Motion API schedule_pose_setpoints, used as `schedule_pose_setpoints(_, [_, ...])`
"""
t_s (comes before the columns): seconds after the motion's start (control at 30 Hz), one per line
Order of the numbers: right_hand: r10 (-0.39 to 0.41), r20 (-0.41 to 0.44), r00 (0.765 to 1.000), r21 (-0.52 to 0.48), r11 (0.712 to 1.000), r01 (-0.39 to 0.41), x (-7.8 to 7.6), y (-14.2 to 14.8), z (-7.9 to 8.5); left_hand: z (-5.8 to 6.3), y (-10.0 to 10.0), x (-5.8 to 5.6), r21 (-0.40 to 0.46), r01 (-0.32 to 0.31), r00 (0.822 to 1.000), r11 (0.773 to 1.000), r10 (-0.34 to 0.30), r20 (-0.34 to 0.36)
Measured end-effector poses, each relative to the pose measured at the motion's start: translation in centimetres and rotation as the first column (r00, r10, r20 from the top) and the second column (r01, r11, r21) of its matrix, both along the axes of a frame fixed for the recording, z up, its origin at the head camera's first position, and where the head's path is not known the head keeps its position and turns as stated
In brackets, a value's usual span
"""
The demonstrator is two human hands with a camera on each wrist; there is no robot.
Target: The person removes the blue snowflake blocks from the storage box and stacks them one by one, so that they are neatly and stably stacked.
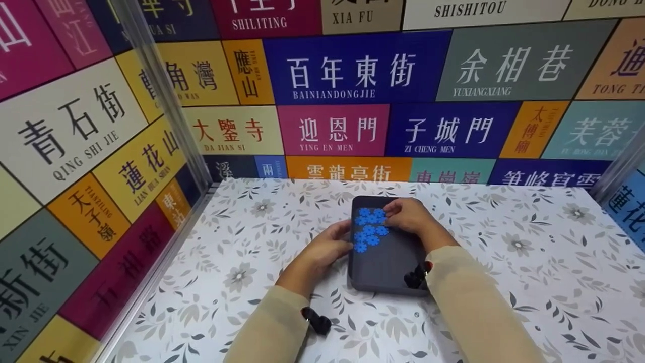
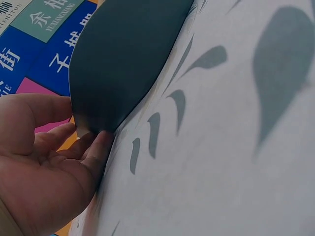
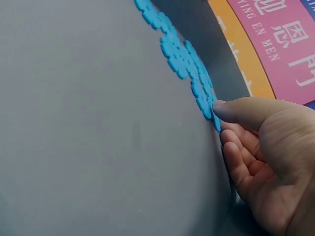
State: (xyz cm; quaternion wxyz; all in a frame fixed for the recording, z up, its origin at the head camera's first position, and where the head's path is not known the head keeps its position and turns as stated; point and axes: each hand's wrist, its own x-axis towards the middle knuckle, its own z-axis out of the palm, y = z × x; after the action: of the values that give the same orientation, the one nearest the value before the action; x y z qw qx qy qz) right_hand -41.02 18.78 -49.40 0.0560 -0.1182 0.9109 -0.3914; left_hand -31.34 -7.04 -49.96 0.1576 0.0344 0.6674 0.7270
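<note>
A dark grey rectangular tray (image 1: pixel 383 269) lies on the table. Inside it, toward its far left, several blue flower-shaped snowflake discs (image 1: pixel 369 235) lie in a cluster. My left hand (image 1: pixel 326 247) holds the tray's left side; in the left wrist view the thumb is at the rim and the other fingertips are against the outer wall (image 2: pixel 123 59). My right hand (image 1: pixel 410 216) reaches over the far right part of the tray. In the right wrist view its thumb and fingers pinch a blue snowflake disc (image 3: pixel 206 105) at the end of the cluster, partly hidden by the thumb.
The table (image 1: pixel 504 217) has a white cover printed with grey leaves and flowers. Behind it and to the left stand walls of coloured name panels (image 1: pixel 332 130). A clear upright edge (image 1: pixel 174 101) runs at the left corner. A black wrist device (image 1: pixel 317 321) sits by the left sleeve.
</note>
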Motion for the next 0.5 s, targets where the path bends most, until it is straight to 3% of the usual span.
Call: schedule_pose_setpoints(0.5, [0.009, 0.009, 1.0, 0.009, 1.0, -0.009, 0.13, -0.18, 0.16, -0.22, 0.01, -0.29, 0.006, 0.015, 1.0, 1.0, -0.015, -0.017])
